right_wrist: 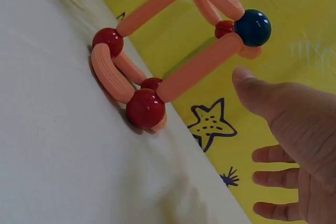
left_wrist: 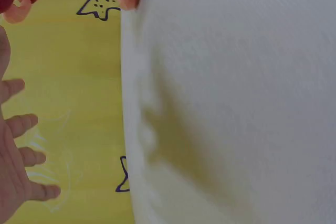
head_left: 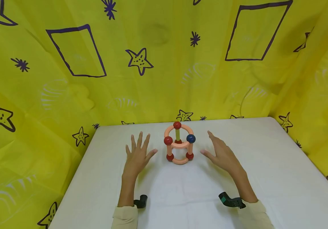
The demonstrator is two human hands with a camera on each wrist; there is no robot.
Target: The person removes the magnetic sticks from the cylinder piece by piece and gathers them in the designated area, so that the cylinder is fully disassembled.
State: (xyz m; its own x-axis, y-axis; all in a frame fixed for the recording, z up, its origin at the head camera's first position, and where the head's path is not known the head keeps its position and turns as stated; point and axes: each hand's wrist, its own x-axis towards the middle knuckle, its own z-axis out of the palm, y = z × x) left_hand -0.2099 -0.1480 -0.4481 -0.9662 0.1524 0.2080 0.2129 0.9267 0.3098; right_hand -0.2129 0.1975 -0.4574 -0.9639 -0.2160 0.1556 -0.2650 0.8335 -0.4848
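A small frame of balls and rods [head_left: 180, 145] stands upright on the white table. Salmon curved pieces form its upper and lower rings, joined by upright rods, one of them yellow-green. Its balls are red apart from one blue ball [head_left: 191, 138] at the upper right. To its left my left hand [head_left: 136, 157] hovers with fingers spread, apart from the frame. On the other side my right hand [head_left: 224, 156] is held with fingers extended and thumb towards the frame, touching nothing. In the right wrist view, the thumb [right_wrist: 257, 90] appears just below the blue ball.
The white table [head_left: 181, 197] carries the hands' shadows. Behind it and at both sides hangs a yellow curtain [head_left: 164, 89] printed with stars and shapes. Each wrist wears a dark strap-like device, on the left [head_left: 141, 201] and right [head_left: 231, 201].
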